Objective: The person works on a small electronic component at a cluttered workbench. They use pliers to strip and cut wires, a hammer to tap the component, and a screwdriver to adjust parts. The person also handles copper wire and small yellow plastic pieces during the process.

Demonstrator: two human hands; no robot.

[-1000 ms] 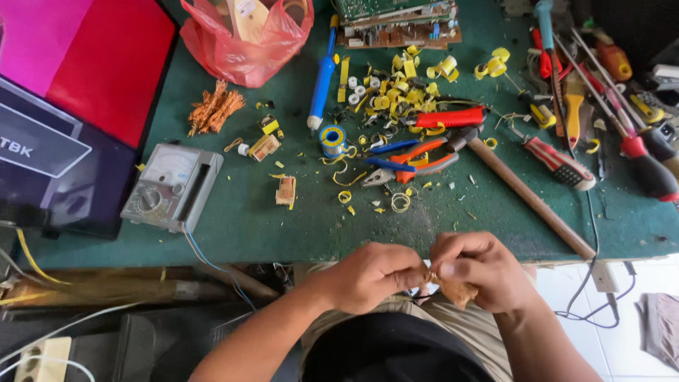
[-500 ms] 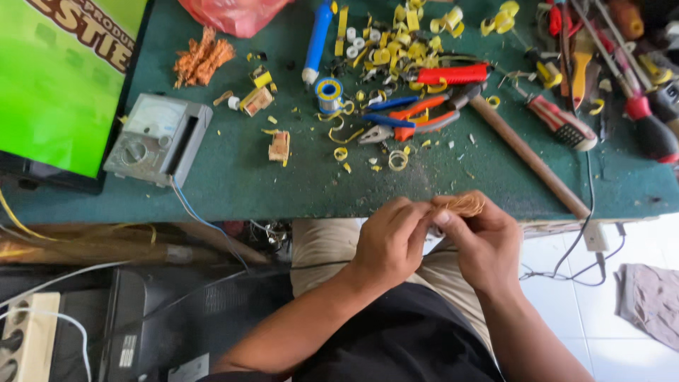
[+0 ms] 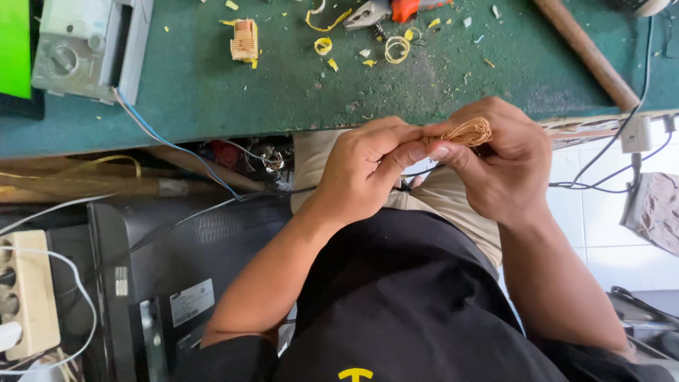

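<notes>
The person's 2 hands meet just below the near edge of the green workbench [image 3: 233, 106], over the lap; the right hand [image 3: 506, 166] curls around a small bundle of fine copper-coloured wire [image 3: 468, 132], its fingers closed on the coil so that only the top of the winding shows above the knuckles; the left hand [image 3: 371, 166] presses against it from the side, thumb and forefinger pinched together at the bundle's left end, seemingly on a strand, though the strand itself is too thin to make out; both hands touch each other at the fingertips.

On the bench above, well apart from the hands, lie a small orange-and-cream bobbin [image 3: 244, 40], several curled yellow tape scraps [image 3: 396, 48], the jaws of a pair of pliers [image 3: 371, 12] with red handles, and a wooden handle [image 3: 587, 53] running diagonally towards the bench's right edge; a grey analogue meter [image 3: 88, 46] sits at the left, with a blue-and-white lead [image 3: 170, 145] trailing off the edge; a cream power strip [image 3: 28, 293] shows at the lower left; a dark cable [image 3: 615, 152] hangs by the right side, near a white tiled floor [image 3: 601, 233].
</notes>
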